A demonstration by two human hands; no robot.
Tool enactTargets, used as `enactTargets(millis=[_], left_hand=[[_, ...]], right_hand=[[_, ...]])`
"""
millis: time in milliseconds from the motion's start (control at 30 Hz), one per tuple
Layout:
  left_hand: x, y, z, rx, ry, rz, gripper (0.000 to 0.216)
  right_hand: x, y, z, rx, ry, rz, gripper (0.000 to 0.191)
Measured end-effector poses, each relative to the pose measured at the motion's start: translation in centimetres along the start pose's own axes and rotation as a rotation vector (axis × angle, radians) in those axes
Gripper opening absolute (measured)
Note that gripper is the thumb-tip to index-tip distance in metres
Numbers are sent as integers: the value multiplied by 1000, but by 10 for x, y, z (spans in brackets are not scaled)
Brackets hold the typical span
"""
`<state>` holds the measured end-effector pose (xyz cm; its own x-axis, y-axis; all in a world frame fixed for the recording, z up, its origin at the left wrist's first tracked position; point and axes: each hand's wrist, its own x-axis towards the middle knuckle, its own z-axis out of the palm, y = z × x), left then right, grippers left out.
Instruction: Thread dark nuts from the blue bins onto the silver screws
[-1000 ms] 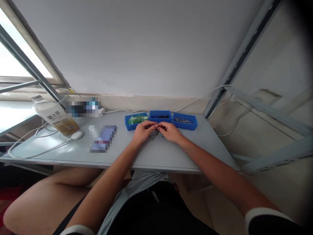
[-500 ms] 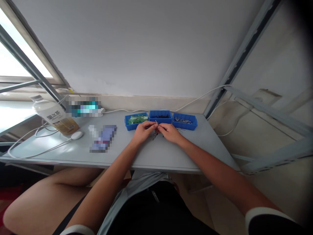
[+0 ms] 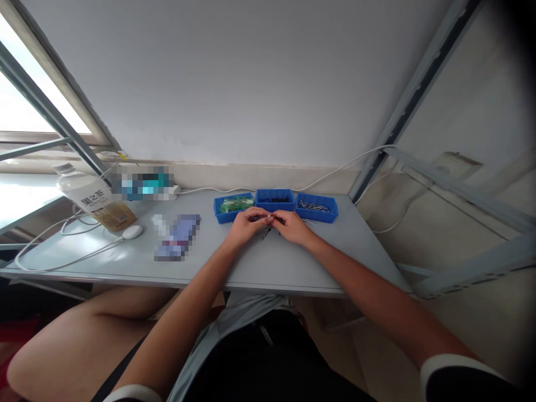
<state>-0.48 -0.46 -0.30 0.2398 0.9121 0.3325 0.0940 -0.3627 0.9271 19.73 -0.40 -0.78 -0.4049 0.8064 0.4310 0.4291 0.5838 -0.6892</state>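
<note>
My left hand [image 3: 245,226] and my right hand [image 3: 292,226] meet fingertip to fingertip over the grey table [image 3: 259,262], just in front of three small blue trays. Both pinch a tiny metal part [image 3: 268,215] between them; it is too small to name. A few small dark metal pieces [image 3: 265,230] lie on the table under the hands. The left tray [image 3: 231,206] holds green parts, the middle tray [image 3: 274,198] dark parts, the right tray [image 3: 316,207] silvery metal parts.
A tea bottle [image 3: 94,197] lies tilted at the far left beside a white mouse-like device [image 3: 132,231] and white cables [image 3: 62,245]. A blurred flat object [image 3: 178,237] rests left of the hands. Metal shelf struts [image 3: 419,89] rise on the right.
The fingertips shifted slightly: the small part was raised a little half a second ago and is now lower, pinched between both hands. The arms have hardly moved.
</note>
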Motion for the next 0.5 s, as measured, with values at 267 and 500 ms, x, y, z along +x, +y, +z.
enactTargets(millis=[267,500], left_hand=[[1,-5,0,1,-16,39,29],[1,0,-1,56,27,-4,32]], right_hand=[[0,0,-3,21,18,23,22],[-1,-2,2,23,-72,37,27]])
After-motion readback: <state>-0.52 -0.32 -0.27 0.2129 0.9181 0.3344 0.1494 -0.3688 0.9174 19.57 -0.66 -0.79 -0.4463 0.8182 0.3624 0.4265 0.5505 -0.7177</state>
